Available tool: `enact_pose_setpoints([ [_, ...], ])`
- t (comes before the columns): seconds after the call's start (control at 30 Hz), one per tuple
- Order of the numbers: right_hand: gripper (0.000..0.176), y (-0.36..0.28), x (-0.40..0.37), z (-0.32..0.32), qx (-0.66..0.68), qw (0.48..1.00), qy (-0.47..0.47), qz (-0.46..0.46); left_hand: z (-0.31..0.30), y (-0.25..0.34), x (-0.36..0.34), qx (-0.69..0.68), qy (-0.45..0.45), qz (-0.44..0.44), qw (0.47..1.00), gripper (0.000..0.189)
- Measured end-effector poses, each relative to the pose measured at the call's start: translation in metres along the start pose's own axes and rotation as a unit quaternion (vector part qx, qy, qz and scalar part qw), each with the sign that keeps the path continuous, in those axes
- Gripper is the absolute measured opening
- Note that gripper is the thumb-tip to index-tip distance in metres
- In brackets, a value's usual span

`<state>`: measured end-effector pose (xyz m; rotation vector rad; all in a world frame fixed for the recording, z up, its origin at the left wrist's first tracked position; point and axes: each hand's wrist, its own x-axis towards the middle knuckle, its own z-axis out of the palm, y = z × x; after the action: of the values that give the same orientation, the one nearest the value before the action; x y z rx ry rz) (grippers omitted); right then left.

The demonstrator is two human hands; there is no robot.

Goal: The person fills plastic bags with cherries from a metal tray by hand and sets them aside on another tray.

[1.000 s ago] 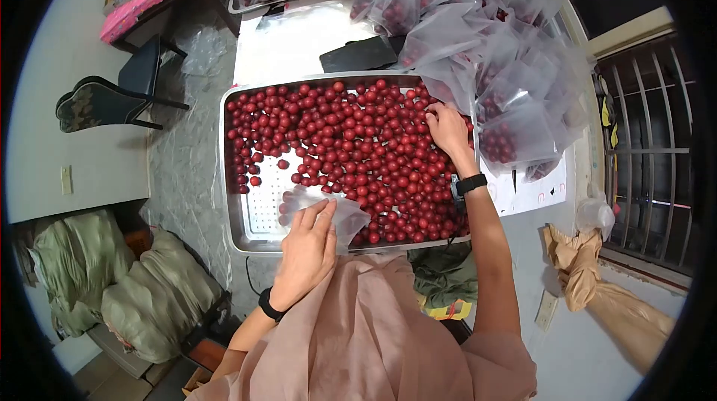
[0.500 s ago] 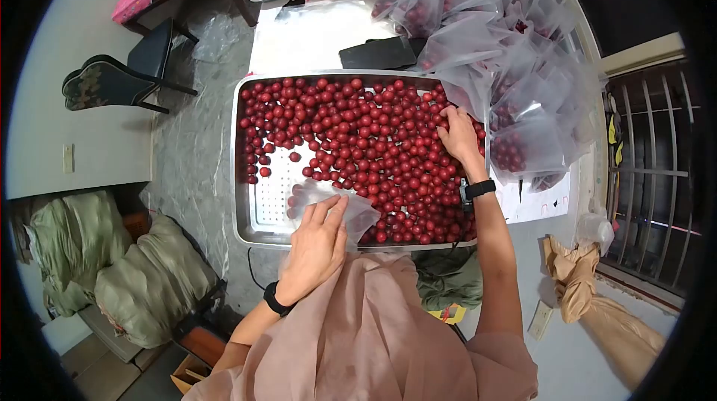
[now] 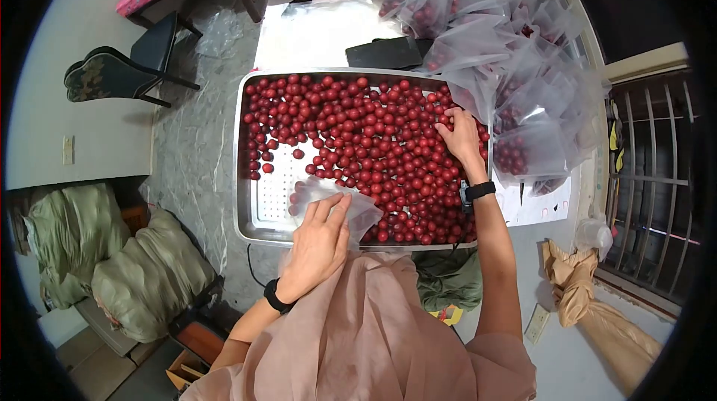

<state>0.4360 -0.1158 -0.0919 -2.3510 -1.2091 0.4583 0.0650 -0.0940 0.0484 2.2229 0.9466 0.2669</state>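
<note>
Fingers, left hand (image 3: 317, 252): close together, slightly bent, over a clear bag (image 3: 360, 216) at the tray (image 3: 272, 203)'s near edge, left of centre; grip unclear, thumb hidden. Fingers, right hand (image 3: 464, 140): part-curled, thumb apart, among fruit (image 3: 351, 128) towards the far right corner; any hold cannot be told. Bagged: many lots, beyond the far edge and off the right edge; a few in the clear bag. Unbagged: most of the tray, its near left corner bare.
</note>
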Motion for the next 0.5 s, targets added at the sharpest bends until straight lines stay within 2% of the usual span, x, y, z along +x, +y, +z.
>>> enact_pose_setpoints([
  [0.07, 0.037, 0.007, 0.001, 0.007, -0.042, 0.997, 0.059, -0.03, 0.0, 0.001, 0.0, -0.001, 0.001, -0.005, 1.0, 0.043],
  [0.1, 0.037, 0.009, 0.001, 0.007, -0.042, 0.997, 0.059, -0.032, 0.001, 0.0, 0.0, -0.003, 0.004, -0.002, 1.0, 0.042],
  [0.17, 0.036, 0.011, -0.001, 0.01, -0.037, 0.988, 0.108, -0.103, 0.002, -0.001, -0.001, -0.002, 0.008, -0.005, 1.0, 0.042],
  [0.27, 0.03, -0.016, -0.021, -0.004, 0.122, 0.986, 0.104, -0.048, 0.003, -0.001, -0.001, 0.006, 0.009, -0.015, 1.0, 0.043],
  [0.37, 0.023, -0.039, -0.053, -0.024, 0.297, 0.954, -0.037, -0.007, 0.008, -0.002, -0.002, 0.006, 0.015, -0.002, 1.0, 0.045],
  [0.5, 0.024, -0.089, -0.11, -0.059, 0.433, 0.853, -0.29, 0.025, 0.012, 0.001, 0.0, 0.001, 0.023, -0.005, 1.0, 0.046],
])
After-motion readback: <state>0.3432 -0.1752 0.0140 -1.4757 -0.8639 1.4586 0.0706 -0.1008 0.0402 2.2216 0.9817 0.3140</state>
